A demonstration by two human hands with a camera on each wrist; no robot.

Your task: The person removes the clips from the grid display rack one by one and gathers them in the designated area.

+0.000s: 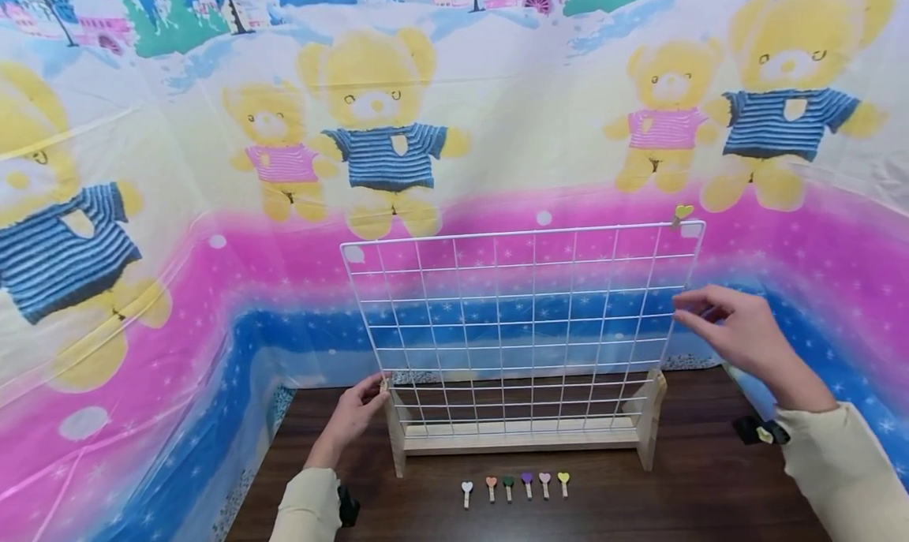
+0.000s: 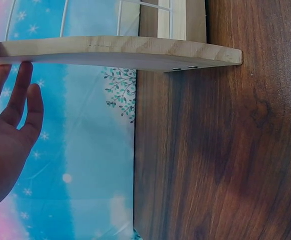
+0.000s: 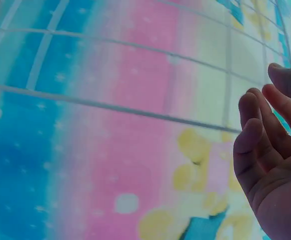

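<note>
A white wire grid panel [image 1: 495,313] stands upright in a wooden stand [image 1: 521,446] on the table. My left hand [image 1: 355,412] grips the top of the stand's left end piece [image 2: 120,50], thumb on one side and fingers on the other. Beside the panel's right edge hovers my right hand [image 1: 742,325], its fingers loosely bent and holding nothing visible. A clothespin with a yellow-green heart [image 1: 683,212] sits on the panel's top bar near the right corner. In front of the stand lie several small heart clothespins in a row, from a white one [image 1: 466,493] to a yellow one [image 1: 564,483].
The dark wooden table [image 1: 710,495] carries the stand. A cloth backdrop [image 1: 511,147] printed with teddy bears hangs behind and along both sides, close behind the panel.
</note>
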